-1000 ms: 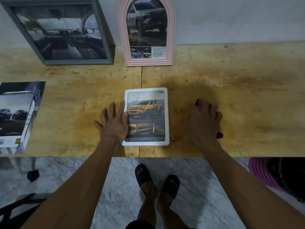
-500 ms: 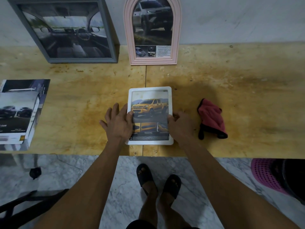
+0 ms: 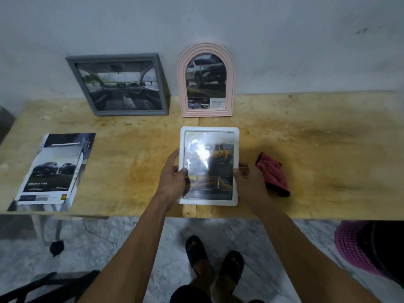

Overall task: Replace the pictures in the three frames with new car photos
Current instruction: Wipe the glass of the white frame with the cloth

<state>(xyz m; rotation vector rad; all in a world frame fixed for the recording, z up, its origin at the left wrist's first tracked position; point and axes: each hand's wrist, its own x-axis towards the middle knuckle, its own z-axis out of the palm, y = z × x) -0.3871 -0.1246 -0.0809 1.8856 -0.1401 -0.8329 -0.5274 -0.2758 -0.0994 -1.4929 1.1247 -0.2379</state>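
Observation:
A white rectangular frame [image 3: 235, 149] holding a yellow pickup photo is tilted up off the wooden table [image 3: 317, 154], its glass glaring with reflected light. My left hand [image 3: 172, 178] grips its left edge, thumb over the front. My right hand [image 3: 249, 182] grips its right edge. A grey frame [image 3: 160, 84] with a car-interior photo and a pink arched frame [image 3: 229, 84] with a grey SUV photo lean against the wall behind.
A stack of car brochures [image 3: 54, 171] lies at the table's left end. A red cloth [image 3: 273, 173] sits just right of my right hand. A pink basket [image 3: 349, 248] stands on the floor at right; a dark chair part [image 3: 43, 287] is lower left.
My right hand left the red cloth and took the frame's right edge. Both hands have lifted and tilted the white frame. The head has risen, showing more wall.

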